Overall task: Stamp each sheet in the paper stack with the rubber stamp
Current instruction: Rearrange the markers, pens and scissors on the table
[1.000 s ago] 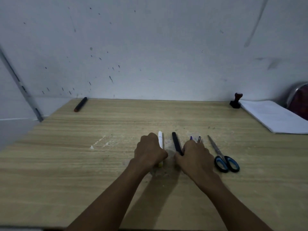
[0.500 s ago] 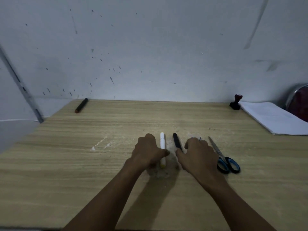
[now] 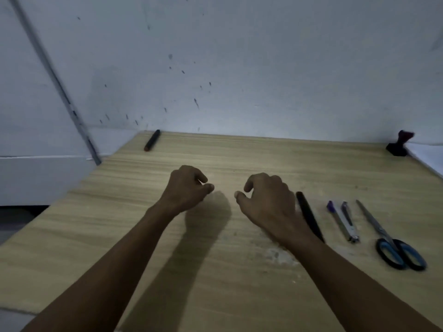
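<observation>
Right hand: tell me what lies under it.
Beneath the right hand only bare table and shadow show; it holds nothing. The wrist covers the near end of the black pen beside it. Anything directly under the palm is hidden.

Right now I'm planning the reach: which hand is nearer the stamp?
Right. The right hand hovers mid-table, with the stamp far off at the table's back right corner. The left hand hangs further left, so further from it.
</observation>
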`<state>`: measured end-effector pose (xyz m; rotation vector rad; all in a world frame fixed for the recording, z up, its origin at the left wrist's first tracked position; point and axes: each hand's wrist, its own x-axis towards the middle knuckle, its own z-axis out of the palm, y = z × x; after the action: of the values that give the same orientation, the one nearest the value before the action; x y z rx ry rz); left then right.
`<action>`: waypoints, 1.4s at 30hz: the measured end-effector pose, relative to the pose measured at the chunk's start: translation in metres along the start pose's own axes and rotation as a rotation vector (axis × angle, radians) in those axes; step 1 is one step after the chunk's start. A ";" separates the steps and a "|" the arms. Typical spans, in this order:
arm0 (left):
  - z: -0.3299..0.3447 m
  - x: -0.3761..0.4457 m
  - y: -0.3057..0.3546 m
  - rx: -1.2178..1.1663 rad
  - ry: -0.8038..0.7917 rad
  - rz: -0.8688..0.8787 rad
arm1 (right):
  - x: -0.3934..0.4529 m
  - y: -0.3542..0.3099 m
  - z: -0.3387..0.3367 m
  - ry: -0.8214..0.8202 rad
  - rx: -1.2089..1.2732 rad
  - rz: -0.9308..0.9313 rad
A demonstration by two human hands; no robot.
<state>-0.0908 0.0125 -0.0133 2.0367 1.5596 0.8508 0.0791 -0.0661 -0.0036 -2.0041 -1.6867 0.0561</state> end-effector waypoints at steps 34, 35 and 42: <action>-0.029 0.195 -0.138 0.398 0.249 -0.337 | 0.144 -0.081 0.103 -0.079 0.086 -0.104; -0.027 0.183 -0.133 0.368 0.255 -0.317 | 0.137 -0.078 0.097 -0.077 0.097 -0.093; -0.014 0.068 -0.072 0.150 0.282 -0.224 | 0.074 -0.054 0.060 -0.075 0.130 -0.012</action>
<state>-0.1384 0.0969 -0.0376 1.8537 2.0171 0.9922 0.0259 0.0294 -0.0125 -1.9174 -1.6954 0.2342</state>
